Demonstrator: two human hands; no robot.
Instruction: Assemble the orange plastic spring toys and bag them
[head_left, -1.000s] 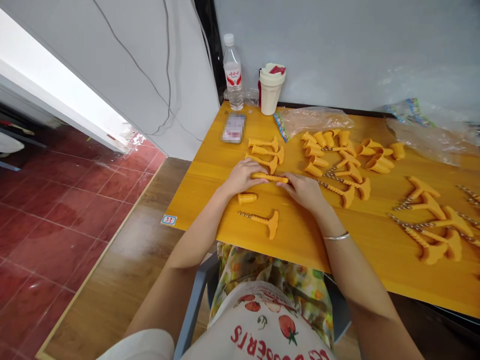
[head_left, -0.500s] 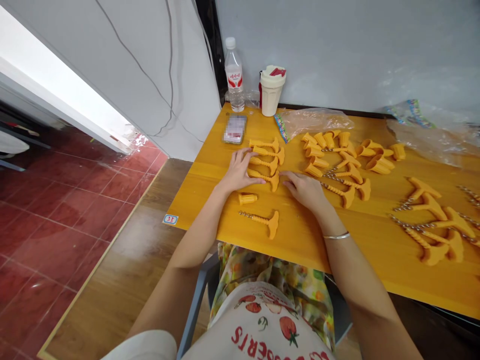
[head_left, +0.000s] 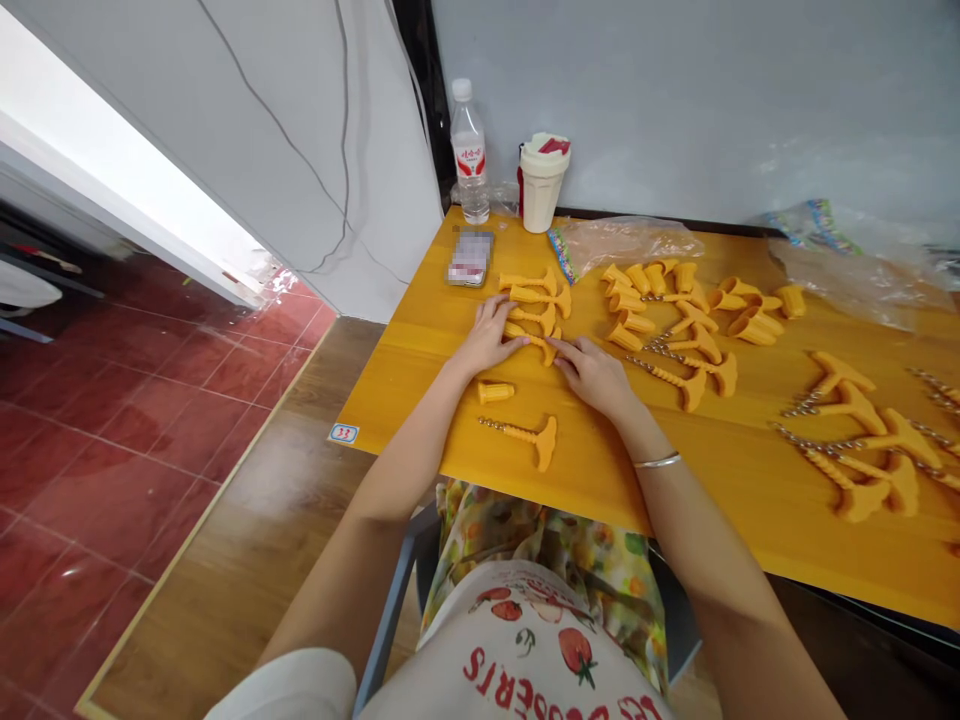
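A row of several yellow T-handled corkscrews [head_left: 529, 282] lies on the wooden table, their handles to the right. My left hand [head_left: 487, 335] is closed over the shaft ends of the nearer ones, thumb and fingers on either side. With its fingertips, my right hand [head_left: 592, 372] grips the T-handle of the nearest corkscrew [head_left: 546, 348] in that row. Just in front of the hands lies a loose yellow ribbed sheath [head_left: 496, 392]. Closer to the table edge is a single corkscrew [head_left: 536, 438] with its metal spiral bare.
Yellow sheaths [head_left: 756, 325] and bare corkscrews [head_left: 694, 385] are heaped to the right, with another corkscrew pile [head_left: 855, 450] beyond. Along the back stand a water bottle [head_left: 470, 165] and a cream cup [head_left: 543, 185]. A phone [head_left: 470, 258] and clear plastic bags [head_left: 637, 240] lie nearby.
My right hand has moved left onto the nearest corkscrew's handle. That corkscrew has shifted away from me, closer to the others, and my left hand has slid slightly right.
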